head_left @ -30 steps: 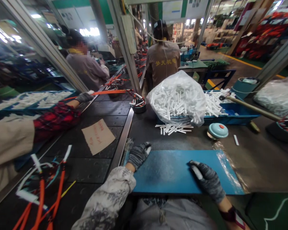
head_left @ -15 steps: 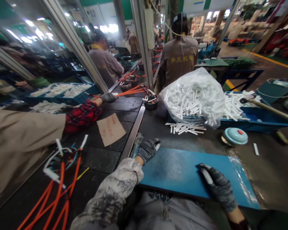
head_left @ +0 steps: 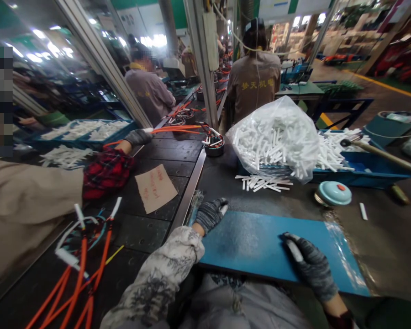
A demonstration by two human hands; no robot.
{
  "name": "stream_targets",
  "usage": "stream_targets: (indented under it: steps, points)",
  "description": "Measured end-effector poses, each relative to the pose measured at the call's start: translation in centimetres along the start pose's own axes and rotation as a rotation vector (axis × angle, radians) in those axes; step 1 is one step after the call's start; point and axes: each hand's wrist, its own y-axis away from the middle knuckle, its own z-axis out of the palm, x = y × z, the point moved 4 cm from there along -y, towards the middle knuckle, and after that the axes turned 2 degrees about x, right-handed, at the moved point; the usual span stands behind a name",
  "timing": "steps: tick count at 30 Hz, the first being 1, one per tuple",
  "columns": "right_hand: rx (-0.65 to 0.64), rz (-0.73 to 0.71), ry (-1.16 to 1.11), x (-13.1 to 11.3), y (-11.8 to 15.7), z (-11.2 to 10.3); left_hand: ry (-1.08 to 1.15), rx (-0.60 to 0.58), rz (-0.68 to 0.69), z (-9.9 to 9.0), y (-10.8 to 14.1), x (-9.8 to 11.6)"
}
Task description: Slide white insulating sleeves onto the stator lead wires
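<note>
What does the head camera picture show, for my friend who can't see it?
Two gloved hands, left and right, rest on a blue board. Behind it sits a clear bag full of white tubes; a co-worker's gloved hand is by orange wires.

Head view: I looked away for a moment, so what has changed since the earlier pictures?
A co-worker's gray-gloved hand, with orange wires, moved toward the round black-rimmed coil, then drew back left, away from it. The camera turned left, shifting the scene rightward. Nothing was visibly grasped or released. The wearer's gray-gloved left hand and right hand stayed at the rectangular blue mat; the brown cardboard piece stayed too.
</note>
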Motion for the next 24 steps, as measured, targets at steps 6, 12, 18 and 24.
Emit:
stream_targets:
  steps: [6,12,18,24]
  points:
    - [0.015,-0.004,0.002,0.0,0.1,0.0,-0.059,0.001,-0.028,-1.4,-0.5,-0.2]
    - [0.004,0.007,0.008,0.2,0.2,0.1,-0.389,-0.033,-0.558,-8.1,-1.2,-8.0]
    - [0.012,0.01,0.016,0.3,0.4,0.0,-0.489,-0.146,-0.881,-12.0,0.4,-14.3]
    - [0.027,0.029,0.07,0.7,0.5,0.3,-0.498,-0.151,-0.931,-13.0,-0.2,-13.4]
